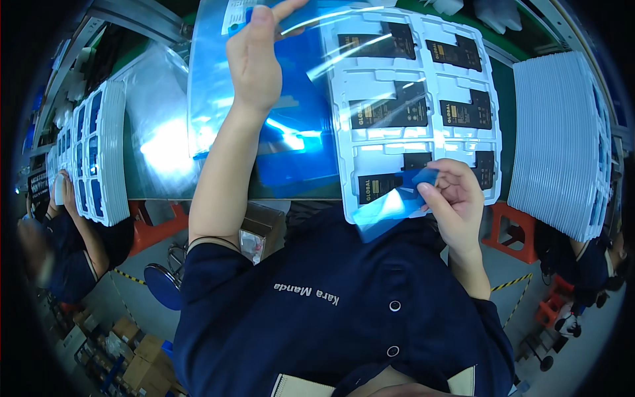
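A white plastic tray (428,76) holds several flat black L-shaped battery packs (460,53) in its pockets. My right hand (456,202) pinches a small translucent blue film piece (380,221) between thumb and fingers, over the tray's near edge. The film partly covers the near-left battery pack (377,185). Farther off and to the left, my left hand (254,66) is raised above the blue sheets, its fingers around the edge of a clear plastic film (324,21). This film curves over the tray's far left part and catches glare; the fingertips' grip is partly hidden.
A stack of blue plastic sheets (297,169) lies left of the tray, with clear plastic bags (155,99) beyond. Tall stacks of white trays stand at the right (559,139) and left (109,152). Other people work at both sides, near orange stools (512,231).
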`<act>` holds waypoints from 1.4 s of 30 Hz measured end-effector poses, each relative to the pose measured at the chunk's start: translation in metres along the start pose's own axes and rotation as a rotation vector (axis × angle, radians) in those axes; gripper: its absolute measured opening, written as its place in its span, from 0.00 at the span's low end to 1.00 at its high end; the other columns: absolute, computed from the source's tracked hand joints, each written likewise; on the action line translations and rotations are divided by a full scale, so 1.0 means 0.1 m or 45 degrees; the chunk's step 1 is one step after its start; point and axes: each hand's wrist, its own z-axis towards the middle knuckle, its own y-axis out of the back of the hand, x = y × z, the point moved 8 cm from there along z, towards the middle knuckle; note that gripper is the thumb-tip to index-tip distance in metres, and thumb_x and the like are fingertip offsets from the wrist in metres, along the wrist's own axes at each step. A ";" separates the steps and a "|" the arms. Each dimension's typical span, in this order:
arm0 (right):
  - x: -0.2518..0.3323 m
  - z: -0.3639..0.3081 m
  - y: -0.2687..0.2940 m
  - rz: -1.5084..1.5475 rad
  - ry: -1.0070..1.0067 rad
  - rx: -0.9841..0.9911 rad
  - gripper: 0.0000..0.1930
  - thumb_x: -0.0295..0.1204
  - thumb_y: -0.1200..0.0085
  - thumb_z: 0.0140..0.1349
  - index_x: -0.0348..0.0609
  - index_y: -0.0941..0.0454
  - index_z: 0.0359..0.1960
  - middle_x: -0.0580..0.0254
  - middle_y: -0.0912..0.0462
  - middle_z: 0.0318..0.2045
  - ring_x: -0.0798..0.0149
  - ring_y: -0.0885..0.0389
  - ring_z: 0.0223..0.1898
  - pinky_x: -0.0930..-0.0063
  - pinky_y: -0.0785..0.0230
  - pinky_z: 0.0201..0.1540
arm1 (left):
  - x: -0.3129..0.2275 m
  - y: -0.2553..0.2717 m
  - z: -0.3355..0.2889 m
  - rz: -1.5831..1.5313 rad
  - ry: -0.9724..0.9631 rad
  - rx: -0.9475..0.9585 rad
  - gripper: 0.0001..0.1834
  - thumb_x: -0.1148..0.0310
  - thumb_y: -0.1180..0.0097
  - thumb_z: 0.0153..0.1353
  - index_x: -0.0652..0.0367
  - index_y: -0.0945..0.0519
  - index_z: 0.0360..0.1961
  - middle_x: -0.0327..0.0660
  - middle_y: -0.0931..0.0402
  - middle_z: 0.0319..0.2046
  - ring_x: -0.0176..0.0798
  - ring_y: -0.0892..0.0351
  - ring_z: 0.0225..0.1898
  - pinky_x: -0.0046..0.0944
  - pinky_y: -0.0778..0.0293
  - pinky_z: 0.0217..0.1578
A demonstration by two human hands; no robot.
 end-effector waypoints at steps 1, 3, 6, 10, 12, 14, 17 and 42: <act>-0.14 -0.03 0.03 0.049 -0.172 -0.034 0.13 0.16 0.44 0.56 0.32 0.27 0.44 0.59 0.20 0.32 0.76 0.23 0.28 0.87 0.31 0.30 | 0.03 0.00 0.00 -0.143 0.065 -0.071 0.34 0.49 0.72 0.70 0.72 0.25 0.50 0.53 0.23 0.43 0.45 0.22 0.43 0.38 0.27 0.47; -0.21 -0.02 0.09 -0.001 -0.158 -0.085 0.16 0.15 0.44 0.55 0.33 0.29 0.46 0.61 0.20 0.32 0.79 0.23 0.28 0.88 0.33 0.27 | -0.05 -0.02 0.02 -0.136 0.018 -0.139 0.35 0.50 0.72 0.71 0.75 0.25 0.48 0.52 0.23 0.41 0.40 0.22 0.39 0.36 0.26 0.44; -0.22 -0.02 0.14 -0.023 -0.182 -0.176 0.17 0.14 0.43 0.54 0.32 0.29 0.46 0.60 0.20 0.32 0.79 0.23 0.28 0.89 0.32 0.27 | -0.11 -0.05 0.02 -0.136 0.014 -0.117 0.34 0.50 0.72 0.71 0.76 0.25 0.47 0.52 0.22 0.40 0.39 0.22 0.39 0.36 0.26 0.44; -0.21 -0.04 0.10 -0.085 -0.160 -0.168 0.18 0.13 0.42 0.53 0.31 0.29 0.46 0.60 0.19 0.32 0.79 0.23 0.27 0.89 0.32 0.28 | -0.04 0.01 0.02 -0.156 -0.031 -0.130 0.34 0.51 0.72 0.71 0.75 0.25 0.47 0.51 0.22 0.40 0.40 0.21 0.38 0.36 0.26 0.42; -0.20 -0.04 0.10 -0.116 -0.130 -0.178 0.18 0.13 0.42 0.52 0.31 0.29 0.46 0.59 0.19 0.33 0.79 0.22 0.28 0.90 0.33 0.28 | -0.02 0.02 0.03 -0.151 -0.019 -0.144 0.34 0.51 0.72 0.71 0.75 0.25 0.47 0.51 0.22 0.40 0.40 0.21 0.38 0.36 0.26 0.42; -0.22 -0.05 0.12 -0.116 -0.143 -0.177 0.17 0.13 0.43 0.53 0.31 0.28 0.46 0.60 0.19 0.32 0.79 0.22 0.28 0.90 0.33 0.28 | -0.01 0.03 0.03 -0.145 -0.023 -0.151 0.34 0.51 0.72 0.71 0.75 0.24 0.46 0.51 0.22 0.40 0.40 0.21 0.38 0.36 0.26 0.41; -0.24 -0.08 0.14 -0.095 -0.139 -0.180 0.17 0.13 0.43 0.53 0.31 0.28 0.45 0.60 0.19 0.32 0.80 0.23 0.28 0.90 0.33 0.28 | -0.05 0.03 0.04 -0.094 -0.059 -0.166 0.34 0.51 0.72 0.71 0.75 0.24 0.46 0.51 0.22 0.40 0.41 0.20 0.37 0.36 0.25 0.41; -0.23 -0.08 0.11 -0.361 -0.043 -0.219 0.18 0.15 0.40 0.50 0.32 0.26 0.45 0.61 0.19 0.28 0.81 0.26 0.23 0.90 0.34 0.24 | 0.54 0.29 0.10 -0.733 0.043 -0.217 0.26 0.56 0.65 0.70 0.73 0.25 0.46 0.54 0.23 0.43 0.43 0.19 0.36 0.36 0.23 0.37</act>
